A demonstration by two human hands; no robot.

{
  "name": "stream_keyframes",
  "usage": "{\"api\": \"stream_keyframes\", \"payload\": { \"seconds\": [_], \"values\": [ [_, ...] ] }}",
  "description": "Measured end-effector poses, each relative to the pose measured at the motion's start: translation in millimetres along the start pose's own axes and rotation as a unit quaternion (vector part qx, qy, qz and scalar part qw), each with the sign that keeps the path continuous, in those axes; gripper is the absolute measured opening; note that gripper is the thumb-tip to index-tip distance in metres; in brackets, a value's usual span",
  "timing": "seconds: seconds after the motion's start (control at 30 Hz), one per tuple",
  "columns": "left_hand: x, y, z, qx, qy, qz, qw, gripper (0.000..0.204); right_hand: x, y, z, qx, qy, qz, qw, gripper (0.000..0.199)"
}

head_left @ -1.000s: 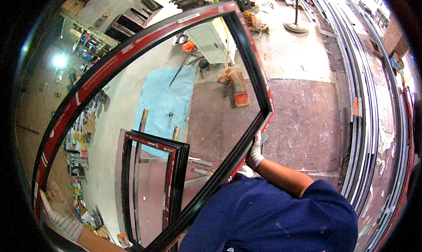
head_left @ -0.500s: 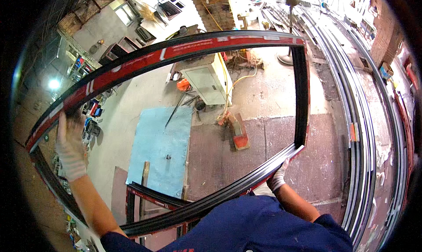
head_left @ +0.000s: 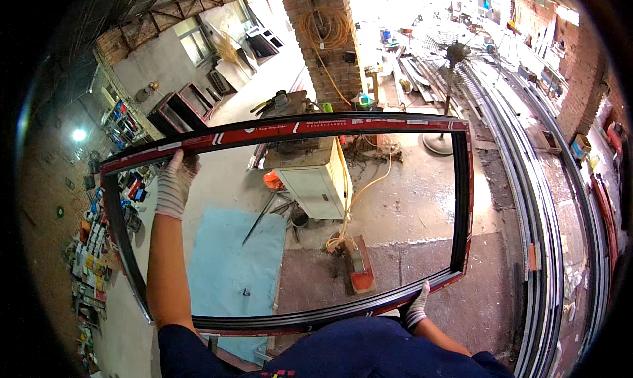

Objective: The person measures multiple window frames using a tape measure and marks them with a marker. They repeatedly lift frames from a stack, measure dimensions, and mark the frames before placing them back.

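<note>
A large rectangular window frame (head_left: 254, 133), black with red film along its outer sides, is held up in front of me with nothing in its opening. My left hand (head_left: 173, 188), in a striped white knit glove, is closed on its far bar near the left corner. Close to my body, my right hand (head_left: 417, 309), gloved the same way, grips the near bar by the right corner. Some of its fingers are hidden behind the bar. My navy shirt overlaps the middle of the near bar.
Beyond the frame stands a pale metal cabinet (head_left: 313, 188) beside a brick pillar (head_left: 330, 68). A light blue sheet (head_left: 227, 259) and a red-ended block (head_left: 359, 272) lie on the floor. Long metal profiles (head_left: 527, 213) run along the right, near a standing fan (head_left: 456, 54). Tools and small parts (head_left: 92, 266) crowd the left.
The frame has swung to sit more level and squarer in view, its far bar lower and left corner farther right. My left hand moved right with it. The view now takes in more background.
</note>
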State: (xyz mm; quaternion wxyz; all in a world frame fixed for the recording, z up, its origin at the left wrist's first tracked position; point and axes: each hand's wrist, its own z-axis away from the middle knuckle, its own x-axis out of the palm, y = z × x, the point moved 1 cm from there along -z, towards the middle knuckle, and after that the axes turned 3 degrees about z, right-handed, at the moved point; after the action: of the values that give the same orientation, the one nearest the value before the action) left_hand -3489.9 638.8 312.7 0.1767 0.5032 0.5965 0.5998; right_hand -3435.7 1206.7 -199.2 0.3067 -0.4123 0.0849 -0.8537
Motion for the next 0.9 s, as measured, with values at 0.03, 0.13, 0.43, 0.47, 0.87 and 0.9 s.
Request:
{"api": "stream_keyframes", "payload": {
  "seconds": [0.03,0.13,0.43,0.47,0.87,0.9],
  "values": [
    [-9,-14,-20,-0.009,0.013,-0.009,1.000,0.025,10,0,-11,0.018,0.017,0.003,1.000,0.112],
    [-50,-67,-74,-0.068,0.042,-0.013,0.997,0.026,27,4,-33,0.066,0.058,0.001,0.996,0.110],
    [-202,-254,-245,-0.182,0.120,0.051,0.975,0.028,89,63,-98,0.061,0.198,0.145,0.967,0.074],
    [-228,-271,-266,-0.175,0.082,0.059,0.979,0.027,105,75,-102,0.047,0.230,0.161,0.959,0.076],
    [-317,-406,-416,-0.338,0.151,0.082,0.926,0.019,229,160,-88,-0.071,0.413,0.211,0.883,0.083],
    [-313,-413,-423,-0.339,0.140,0.094,0.925,0.020,226,166,-91,-0.101,0.420,0.195,0.880,0.087]
  ]
}}
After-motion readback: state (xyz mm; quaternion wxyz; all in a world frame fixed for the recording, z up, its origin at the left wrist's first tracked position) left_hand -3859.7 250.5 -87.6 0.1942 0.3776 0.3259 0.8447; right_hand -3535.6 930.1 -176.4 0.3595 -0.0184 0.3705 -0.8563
